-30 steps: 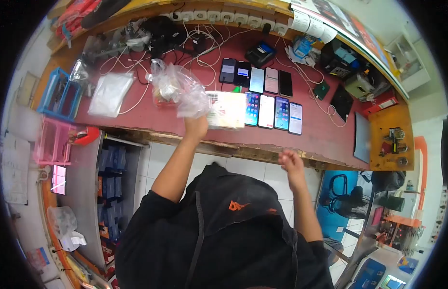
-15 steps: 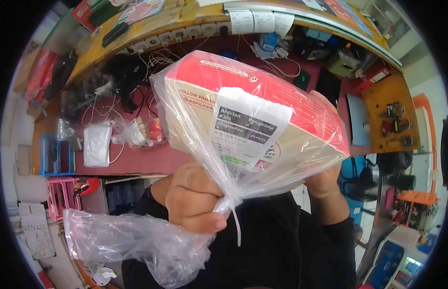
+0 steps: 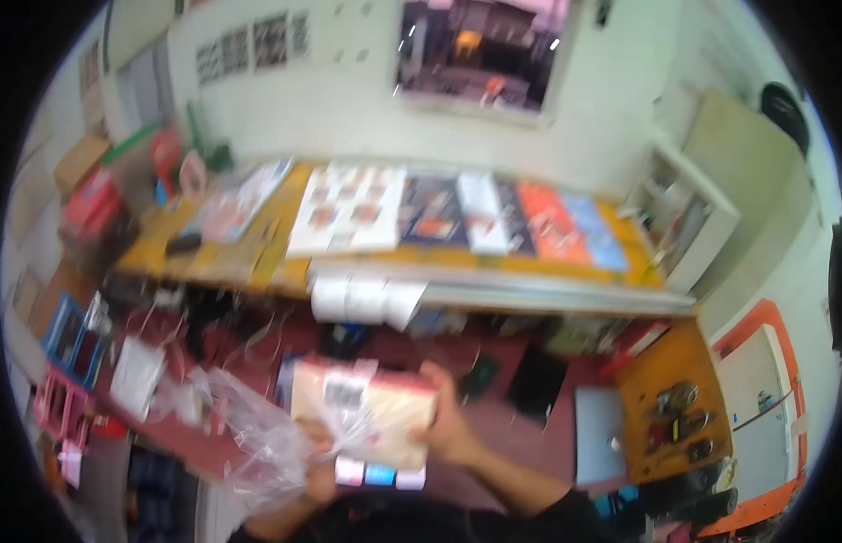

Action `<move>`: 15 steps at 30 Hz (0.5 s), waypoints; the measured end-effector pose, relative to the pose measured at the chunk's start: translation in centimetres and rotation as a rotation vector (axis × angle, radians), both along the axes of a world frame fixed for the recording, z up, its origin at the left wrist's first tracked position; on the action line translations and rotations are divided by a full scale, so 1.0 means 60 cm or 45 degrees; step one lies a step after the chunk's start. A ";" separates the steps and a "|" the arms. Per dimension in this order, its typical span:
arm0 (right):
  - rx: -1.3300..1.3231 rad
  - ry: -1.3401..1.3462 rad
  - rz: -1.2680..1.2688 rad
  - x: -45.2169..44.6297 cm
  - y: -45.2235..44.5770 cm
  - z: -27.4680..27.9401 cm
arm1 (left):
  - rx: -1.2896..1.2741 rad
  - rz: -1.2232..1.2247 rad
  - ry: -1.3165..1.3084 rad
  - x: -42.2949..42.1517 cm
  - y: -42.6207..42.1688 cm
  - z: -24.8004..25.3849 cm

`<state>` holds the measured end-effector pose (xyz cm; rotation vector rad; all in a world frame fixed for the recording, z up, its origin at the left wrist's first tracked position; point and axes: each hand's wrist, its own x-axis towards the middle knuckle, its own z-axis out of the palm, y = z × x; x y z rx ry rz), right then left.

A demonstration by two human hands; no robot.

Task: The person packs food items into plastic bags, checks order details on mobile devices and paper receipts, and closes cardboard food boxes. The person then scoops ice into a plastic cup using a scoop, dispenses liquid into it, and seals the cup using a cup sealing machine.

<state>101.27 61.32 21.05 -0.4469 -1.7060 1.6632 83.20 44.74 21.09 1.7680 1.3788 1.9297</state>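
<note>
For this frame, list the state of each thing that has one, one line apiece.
Cardboard box: held up inside the clear bag; flaps too blurred to judge.
Clear bag: gathered at its neck, loose end spread leftward.
Left hand: closed around the bag's neck.
Right hand: gripping the box's right side.
Phones: screens lit.
Posters: lying on the upper shelf.

Left hand (image 3: 318,462) grips clear bag (image 3: 253,443) at 7 o'clock of bagged box (image 3: 389,412); right hand (image 3: 448,414) holds box's 3 o'clock edge. Clock from box: lit phones (image 3: 380,474) at 6, flat grey panel (image 3: 600,439) at 3, blue basket (image 3: 73,339) at 9-10, posters (image 3: 348,208) at 12. Blurry.
</note>
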 end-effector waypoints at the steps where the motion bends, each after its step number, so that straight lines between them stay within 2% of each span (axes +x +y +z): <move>1: 0.201 -0.060 -0.149 -0.008 0.003 -0.014 | -0.227 0.241 0.126 -0.013 0.008 -0.049; 2: 0.378 -0.122 -0.289 -0.015 0.014 -0.025 | -0.441 0.519 0.417 -0.024 0.007 -0.102; 3: 0.785 -0.152 -0.286 -0.019 0.034 -0.027 | -0.578 0.738 0.638 -0.032 0.004 -0.151; 4: 1.177 -0.186 -0.278 -0.027 0.048 -0.030 | -0.673 0.884 0.644 -0.036 0.003 -0.190; 6: 1.233 -0.076 0.256 -0.063 0.050 -0.068 | -0.478 0.835 -1.198 0.012 0.050 -0.194; 7: 1.249 -0.137 0.375 -0.078 0.041 -0.088 | -0.472 0.854 -1.202 0.012 0.043 -0.215; 9: 1.168 -0.200 0.515 -0.105 0.031 -0.123 | -0.700 1.243 0.795 0.000 0.013 -0.282; 10: 1.167 -0.196 0.523 -0.113 0.038 -0.138 | -0.705 1.251 0.794 -0.012 0.007 -0.316; 12: 1.122 -0.293 0.663 -0.129 0.054 -0.168 | -0.598 0.645 -0.877 -0.033 0.005 -0.374; 13: 1.147 -0.183 0.612 -0.136 0.058 -0.177 | -0.601 0.657 -0.887 -0.032 0.010 -0.381; 15: 1.170 -0.208 0.631 -0.143 0.073 -0.191 | -0.491 0.825 -1.594 -0.019 0.010 -0.393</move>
